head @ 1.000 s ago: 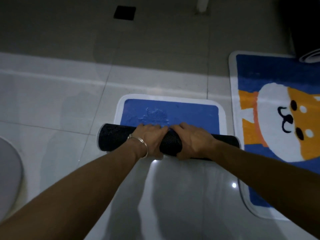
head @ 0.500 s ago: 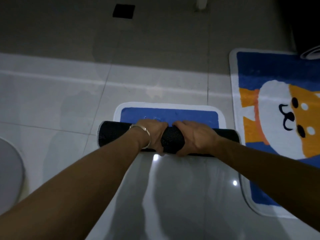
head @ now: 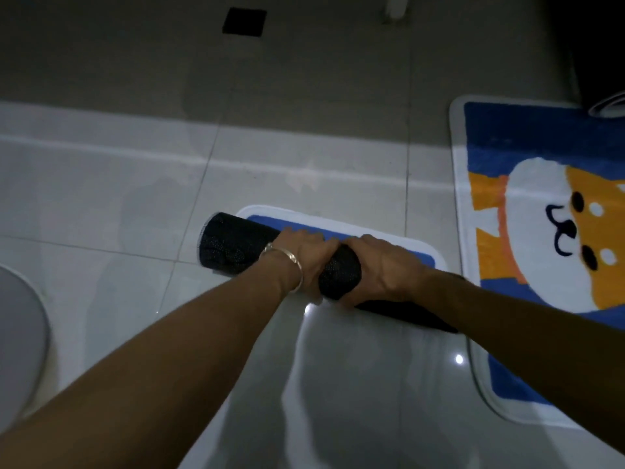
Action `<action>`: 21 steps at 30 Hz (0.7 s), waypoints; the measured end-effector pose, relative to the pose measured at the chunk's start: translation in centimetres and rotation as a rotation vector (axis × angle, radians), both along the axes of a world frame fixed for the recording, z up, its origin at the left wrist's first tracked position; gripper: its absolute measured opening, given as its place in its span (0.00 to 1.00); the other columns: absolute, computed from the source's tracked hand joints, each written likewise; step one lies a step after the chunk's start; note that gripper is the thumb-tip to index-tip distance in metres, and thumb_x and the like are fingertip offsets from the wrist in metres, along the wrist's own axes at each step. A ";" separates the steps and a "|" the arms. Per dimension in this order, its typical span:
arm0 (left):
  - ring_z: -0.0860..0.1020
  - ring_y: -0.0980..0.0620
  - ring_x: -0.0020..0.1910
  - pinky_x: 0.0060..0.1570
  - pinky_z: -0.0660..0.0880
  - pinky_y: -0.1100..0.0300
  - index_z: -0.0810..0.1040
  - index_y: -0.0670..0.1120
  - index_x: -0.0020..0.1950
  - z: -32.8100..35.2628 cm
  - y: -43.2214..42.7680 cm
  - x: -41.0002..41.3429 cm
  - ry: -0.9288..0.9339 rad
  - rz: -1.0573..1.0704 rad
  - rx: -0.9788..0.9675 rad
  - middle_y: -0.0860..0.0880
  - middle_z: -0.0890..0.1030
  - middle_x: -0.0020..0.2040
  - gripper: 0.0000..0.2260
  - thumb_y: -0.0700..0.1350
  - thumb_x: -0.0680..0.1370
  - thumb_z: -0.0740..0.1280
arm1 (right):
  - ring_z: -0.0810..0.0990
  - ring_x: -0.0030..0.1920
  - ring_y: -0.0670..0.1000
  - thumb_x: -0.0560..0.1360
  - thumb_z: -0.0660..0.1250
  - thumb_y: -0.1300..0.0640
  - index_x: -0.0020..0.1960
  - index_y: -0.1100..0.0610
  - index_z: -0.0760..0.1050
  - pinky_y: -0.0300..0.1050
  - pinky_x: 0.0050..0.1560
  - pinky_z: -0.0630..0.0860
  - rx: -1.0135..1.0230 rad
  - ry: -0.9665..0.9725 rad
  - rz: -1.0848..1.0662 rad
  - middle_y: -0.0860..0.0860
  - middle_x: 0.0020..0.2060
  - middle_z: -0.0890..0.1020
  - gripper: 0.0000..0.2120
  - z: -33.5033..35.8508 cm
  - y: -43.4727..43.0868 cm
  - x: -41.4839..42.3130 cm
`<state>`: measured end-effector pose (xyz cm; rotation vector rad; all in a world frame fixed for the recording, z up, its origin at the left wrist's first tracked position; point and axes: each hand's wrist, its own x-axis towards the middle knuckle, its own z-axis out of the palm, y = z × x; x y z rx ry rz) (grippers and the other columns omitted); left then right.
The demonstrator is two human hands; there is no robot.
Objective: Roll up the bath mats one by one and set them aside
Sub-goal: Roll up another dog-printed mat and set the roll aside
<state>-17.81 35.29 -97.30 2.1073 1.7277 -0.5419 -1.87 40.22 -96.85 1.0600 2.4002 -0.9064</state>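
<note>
I see the bath mat (head: 233, 247) nearly rolled on the floor (head: 101, 204), black dotted backing out, with a thin blue strip and white border flat beyond it. Left hand (head: 304, 255) and right hand (head: 382, 265) grip mid-roll, fingers curled over. Far right is a flat dog mat (head: 541, 231).

ahead of left hand (head: 306, 255): flat end of blue mat (head: 421, 258), then bare floor (head: 304, 130) | right of right hand (head: 385, 269): dog mat (head: 541, 231) near | far left: grey round object (head: 17, 333)
</note>
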 end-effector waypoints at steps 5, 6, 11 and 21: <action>0.74 0.46 0.60 0.60 0.69 0.52 0.61 0.53 0.70 0.1 -0.1 -0.1 -0.063 0.047 -0.053 0.48 0.74 0.62 0.42 0.63 0.62 0.75 | 0.74 0.58 0.54 0.63 0.74 0.39 0.71 0.50 0.60 0.47 0.57 0.70 0.142 -0.051 0.115 0.52 0.59 0.73 0.42 -0.3 -0.5 0.0; 0.72 0.46 0.62 0.63 0.67 0.50 0.57 0.53 0.73 0.0 -0.3 -0.1 -0.050 0.044 -0.041 0.48 0.72 0.64 0.44 0.63 0.62 0.74 | 0.75 0.56 0.54 0.64 0.74 0.40 0.70 0.50 0.60 0.45 0.54 0.70 0.115 -0.061 0.108 0.51 0.59 0.74 0.41 -0.2 -0.3 -0.2; 0.65 0.46 0.69 0.69 0.54 0.39 0.48 0.53 0.76 0.3 -1.9 0.0 0.038 -0.095 0.123 0.49 0.64 0.70 0.50 0.65 0.63 0.71 | 0.78 0.49 0.50 0.61 0.76 0.44 0.65 0.48 0.68 0.43 0.48 0.75 -0.168 -0.067 -0.017 0.48 0.53 0.79 0.35 1.0 1.0 -0.7; 0.49 0.43 0.75 0.70 0.42 0.37 0.43 0.54 0.77 1.1 -1.7 0.3 -0.003 0.118 0.171 0.44 0.51 0.76 0.51 0.62 0.64 0.72 | 0.82 0.44 0.48 0.63 0.75 0.47 0.49 0.49 0.78 0.41 0.45 0.78 -0.401 0.036 -0.228 0.48 0.44 0.83 0.16 0.6 1.3 0.3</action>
